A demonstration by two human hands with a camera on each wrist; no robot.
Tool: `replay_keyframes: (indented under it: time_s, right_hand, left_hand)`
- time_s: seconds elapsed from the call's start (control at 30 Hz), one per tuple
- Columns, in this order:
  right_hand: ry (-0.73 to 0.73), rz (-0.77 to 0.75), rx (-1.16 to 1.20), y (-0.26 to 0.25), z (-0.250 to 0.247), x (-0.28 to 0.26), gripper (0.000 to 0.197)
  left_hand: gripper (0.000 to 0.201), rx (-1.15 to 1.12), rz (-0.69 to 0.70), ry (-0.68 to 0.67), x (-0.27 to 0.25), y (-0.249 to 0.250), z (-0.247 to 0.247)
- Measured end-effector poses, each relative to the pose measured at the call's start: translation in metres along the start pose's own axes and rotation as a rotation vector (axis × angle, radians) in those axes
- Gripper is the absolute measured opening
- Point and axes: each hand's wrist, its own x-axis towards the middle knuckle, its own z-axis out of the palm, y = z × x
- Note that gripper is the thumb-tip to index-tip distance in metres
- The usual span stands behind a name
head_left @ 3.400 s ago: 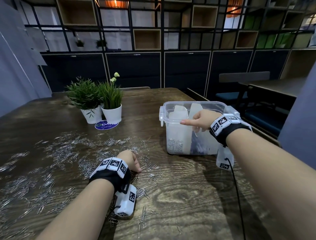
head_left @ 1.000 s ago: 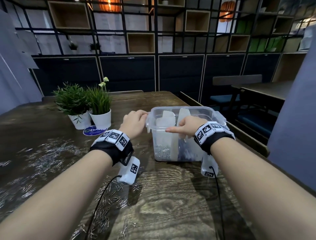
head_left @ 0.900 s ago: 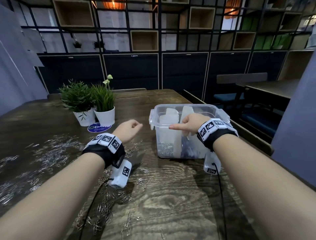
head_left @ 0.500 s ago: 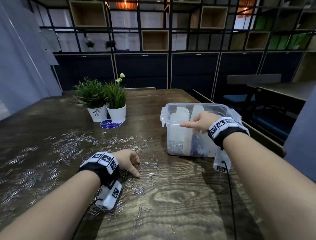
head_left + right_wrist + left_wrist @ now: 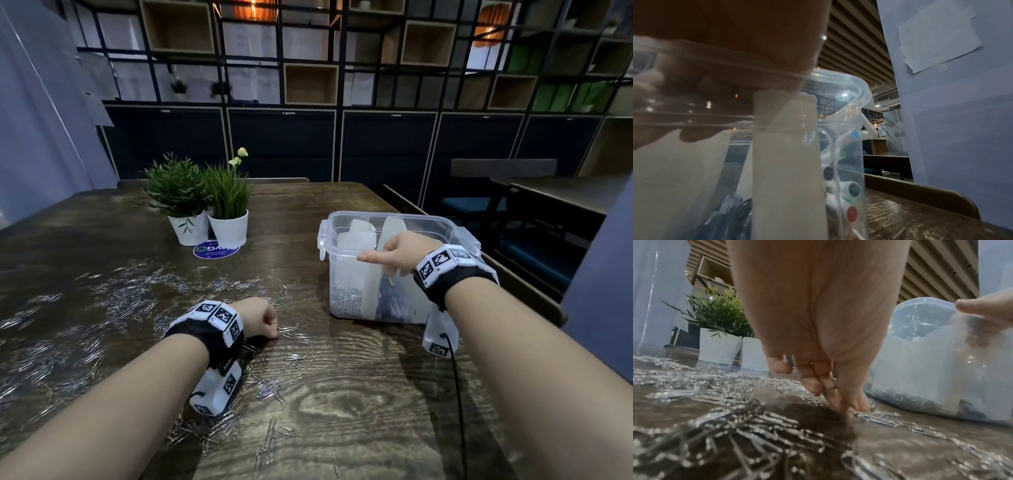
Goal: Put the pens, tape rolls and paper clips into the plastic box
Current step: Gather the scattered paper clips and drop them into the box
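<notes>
Silver paper clips (image 5: 137, 301) lie scattered over the left and middle of the dark wooden table (image 5: 359, 394). My left hand (image 5: 274, 329) is down among them, fingers curled, and in the left wrist view its fingertips (image 5: 849, 404) pinch clips against the wood. To the right stands the clear plastic box (image 5: 394, 219), which holds a heap of clips (image 5: 346, 301), white dividers (image 5: 356, 240) and pens (image 5: 853, 188). My right hand (image 5: 390, 260) grips the box's near rim, with its index finger pointing left. No tape rolls are visible.
Two small potted plants (image 5: 205, 205) in white pots stand behind the clips, beside a round blue sticker (image 5: 215, 250). The table's right edge (image 5: 524, 287) runs just past the box. A black cable (image 5: 459, 394) hangs from my right wrist.
My left hand has left the box's left side, come back down to the table and curled its fingers onto the clips. The right hand has stayed on the box rim.
</notes>
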Motion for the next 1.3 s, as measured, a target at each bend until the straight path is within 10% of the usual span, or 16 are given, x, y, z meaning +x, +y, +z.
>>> replay_keyframes:
  time_s: [0.2, 1.3]
  right_hand:
    - [0.003, 0.011, -0.038, 0.001, 0.000, 0.002, 0.077]
    - [0.001, 0.010, -0.056, -0.001, 0.001, 0.002, 0.077]
  left_hand:
    - [0.015, -0.025, -0.032, 0.169, 0.009, -0.004, -0.011]
    - [0.018, 0.158, -0.063, 0.022, 0.009, 0.027, -0.005]
